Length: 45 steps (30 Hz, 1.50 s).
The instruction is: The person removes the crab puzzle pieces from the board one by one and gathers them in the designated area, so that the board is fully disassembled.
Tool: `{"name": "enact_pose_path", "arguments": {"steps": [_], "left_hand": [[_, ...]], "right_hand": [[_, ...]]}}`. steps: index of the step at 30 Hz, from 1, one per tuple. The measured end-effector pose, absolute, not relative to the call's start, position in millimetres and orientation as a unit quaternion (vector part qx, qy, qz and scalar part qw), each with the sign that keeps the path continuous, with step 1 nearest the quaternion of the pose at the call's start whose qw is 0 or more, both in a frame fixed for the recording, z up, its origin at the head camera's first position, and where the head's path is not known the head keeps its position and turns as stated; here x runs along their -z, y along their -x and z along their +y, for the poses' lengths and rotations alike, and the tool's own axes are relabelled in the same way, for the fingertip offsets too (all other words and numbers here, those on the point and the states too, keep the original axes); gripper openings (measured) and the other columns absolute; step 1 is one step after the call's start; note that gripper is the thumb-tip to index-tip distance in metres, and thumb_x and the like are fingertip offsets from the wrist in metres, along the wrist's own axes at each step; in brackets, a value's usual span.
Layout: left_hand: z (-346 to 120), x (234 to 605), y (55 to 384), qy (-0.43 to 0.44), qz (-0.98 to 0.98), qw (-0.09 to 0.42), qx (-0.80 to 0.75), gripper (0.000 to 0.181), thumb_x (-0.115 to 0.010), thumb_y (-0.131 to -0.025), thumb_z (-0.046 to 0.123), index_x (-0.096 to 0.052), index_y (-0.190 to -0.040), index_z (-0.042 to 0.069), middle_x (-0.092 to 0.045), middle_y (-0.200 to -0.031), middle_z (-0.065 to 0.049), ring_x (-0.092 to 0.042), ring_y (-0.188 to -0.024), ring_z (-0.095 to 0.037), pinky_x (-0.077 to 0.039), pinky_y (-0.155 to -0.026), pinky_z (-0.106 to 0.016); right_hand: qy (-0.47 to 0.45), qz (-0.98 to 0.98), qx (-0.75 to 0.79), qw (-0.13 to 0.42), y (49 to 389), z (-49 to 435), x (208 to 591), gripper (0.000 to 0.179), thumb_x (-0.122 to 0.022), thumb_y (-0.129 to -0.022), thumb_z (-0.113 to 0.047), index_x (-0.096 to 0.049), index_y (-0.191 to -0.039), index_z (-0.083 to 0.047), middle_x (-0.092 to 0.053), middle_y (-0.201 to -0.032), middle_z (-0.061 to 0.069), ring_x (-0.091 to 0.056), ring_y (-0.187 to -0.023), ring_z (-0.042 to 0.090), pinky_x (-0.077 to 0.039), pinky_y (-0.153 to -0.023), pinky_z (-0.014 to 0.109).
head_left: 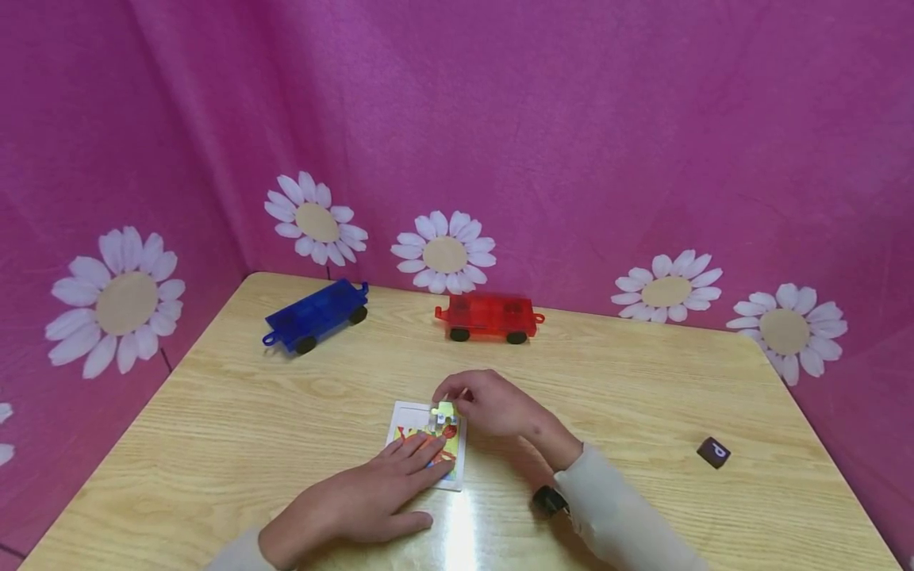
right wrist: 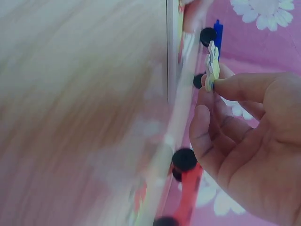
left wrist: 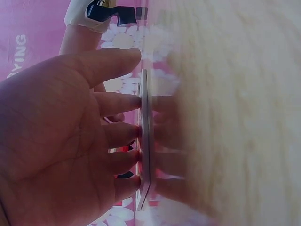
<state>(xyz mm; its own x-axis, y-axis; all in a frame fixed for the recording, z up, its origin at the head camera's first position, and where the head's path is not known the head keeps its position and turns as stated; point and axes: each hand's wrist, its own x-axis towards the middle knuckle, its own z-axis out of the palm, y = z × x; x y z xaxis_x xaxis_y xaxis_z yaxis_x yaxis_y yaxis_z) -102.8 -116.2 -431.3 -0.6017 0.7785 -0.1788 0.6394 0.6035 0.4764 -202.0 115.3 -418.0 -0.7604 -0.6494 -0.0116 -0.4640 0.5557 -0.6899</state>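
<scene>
A small jigsaw puzzle in a white frame (head_left: 408,407) lies flat on the wooden table, its colourful picture partly covered by my left hand (head_left: 371,493). The fingers of that hand are spread and straight, their tips pressing on the puzzle, as the left wrist view shows along the board's thin edge (left wrist: 145,127). Above the puzzle's far right corner, my right hand (head_left: 496,403) pinches a yellow jigsaw piece (head_left: 445,411) between thumb and fingers. In the right wrist view the piece (right wrist: 212,70) stands tilted on edge, apart from the board.
Behind the puzzle stand a blue toy wagon (head_left: 317,316) at left and a red toy wagon (head_left: 491,316) near the middle. A dark letter cube (head_left: 714,452) lies at right. A pink flowered cloth (head_left: 543,159) hangs behind the table (head_left: 286,428).
</scene>
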Motion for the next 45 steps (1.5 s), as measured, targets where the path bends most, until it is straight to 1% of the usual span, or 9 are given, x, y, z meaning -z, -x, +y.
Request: {"name": "enact_pose_path", "arguments": {"steps": [4,8,13,15,20,26,31,37,45], "left_hand": [[-116.0,430.9,102.3,-0.403,0.879,0.182,-0.178,0.067,-0.056,-0.105,0.043,-0.034,-0.163,0.016,-0.020,-0.170,-0.009,-0.014,-0.155,-0.032,-0.018,-0.122,-0.053],[-116.2,431.5,102.3,-0.403,0.881,0.179,-0.173,0.067,-0.057,-0.105,0.043,-0.034,-0.163,0.017,-0.020,-0.170,-0.008,-0.014,-0.155,-0.033,-0.019,-0.121,-0.052],[-115.3,432.7,102.3,-0.407,0.880,0.173,-0.173,0.067,-0.056,-0.105,0.043,-0.035,-0.162,0.016,-0.022,-0.169,-0.010,-0.015,-0.155,-0.034,-0.019,-0.121,-0.053],[-114.8,432.9,102.4,-0.408,0.879,0.173,-0.174,0.067,-0.055,-0.105,0.043,-0.034,-0.163,0.016,-0.022,-0.169,-0.010,-0.015,-0.155,-0.035,-0.019,-0.121,-0.054],[-114.6,432.3,102.2,-0.411,0.878,0.173,-0.176,0.066,-0.055,-0.105,0.042,-0.034,-0.163,0.016,-0.021,-0.169,-0.011,-0.015,-0.155,-0.035,-0.020,-0.121,-0.054],[-114.7,432.3,101.6,-0.412,0.877,0.173,-0.175,0.066,-0.055,-0.106,0.041,-0.034,-0.163,0.015,-0.020,-0.169,-0.011,-0.015,-0.155,-0.035,-0.019,-0.121,-0.053],[-115.4,432.2,101.0,-0.414,0.878,0.168,-0.173,0.066,-0.055,-0.106,0.042,-0.034,-0.162,0.015,-0.020,-0.169,-0.012,-0.016,-0.154,-0.035,-0.020,-0.121,-0.053],[-115.9,431.5,100.3,-0.411,0.879,0.169,-0.172,0.067,-0.055,-0.106,0.042,-0.033,-0.163,0.015,-0.020,-0.170,-0.010,-0.015,-0.155,-0.033,-0.019,-0.122,-0.051],[-115.9,432.4,101.5,-0.412,0.878,0.172,-0.173,0.066,-0.055,-0.106,0.042,-0.034,-0.163,0.016,-0.021,-0.169,-0.011,-0.016,-0.155,-0.035,-0.020,-0.121,-0.053]], "right_hand": [[0.316,0.873,0.346,0.132,202.7,132.6,416.7,0.030,-0.054,-0.099,0.006,-0.076,-0.113,-0.010,-0.071,-0.107,0.000,-0.059,-0.086,0.015,-0.053,-0.078,0.031],[0.300,0.881,0.341,0.130,200.3,151.1,415.0,0.032,-0.054,-0.098,0.007,-0.076,-0.112,-0.011,-0.071,-0.106,-0.001,-0.059,-0.087,0.016,-0.054,-0.077,0.031],[0.274,0.889,0.341,0.133,197.0,175.0,413.5,0.031,-0.057,-0.097,0.008,-0.076,-0.111,-0.011,-0.068,-0.101,-0.001,-0.058,-0.081,0.018,-0.054,-0.069,0.030],[0.266,0.894,0.338,0.130,195.6,184.8,411.9,0.030,-0.058,-0.097,0.009,-0.076,-0.111,-0.011,-0.068,-0.101,0.000,-0.058,-0.082,0.019,-0.054,-0.070,0.030],[0.266,0.900,0.326,0.114,195.4,211.8,409.4,0.031,-0.057,-0.097,0.009,-0.076,-0.110,-0.011,-0.070,-0.107,-0.001,-0.059,-0.094,0.019,-0.055,-0.083,0.036],[0.269,0.904,0.317,0.104,198.8,245.1,406.7,0.032,-0.056,-0.095,0.012,-0.077,-0.107,-0.009,-0.071,-0.104,0.000,-0.059,-0.090,0.018,-0.054,-0.078,0.034],[0.256,0.910,0.302,0.123,201.8,264.1,408.2,0.033,-0.056,-0.095,0.010,-0.078,-0.106,-0.011,-0.071,-0.105,0.000,-0.056,-0.084,0.016,-0.051,-0.072,0.031],[0.237,0.916,0.295,0.136,204.1,275.8,413.9,0.032,-0.058,-0.095,0.010,-0.079,-0.107,-0.011,-0.072,-0.108,0.000,-0.056,-0.089,0.019,-0.051,-0.076,0.032],[0.234,0.919,0.289,0.133,205.1,279.2,417.7,0.029,-0.060,-0.096,0.009,-0.078,-0.108,-0.010,-0.072,-0.109,0.001,-0.057,-0.093,0.020,-0.053,-0.079,0.035]]}}
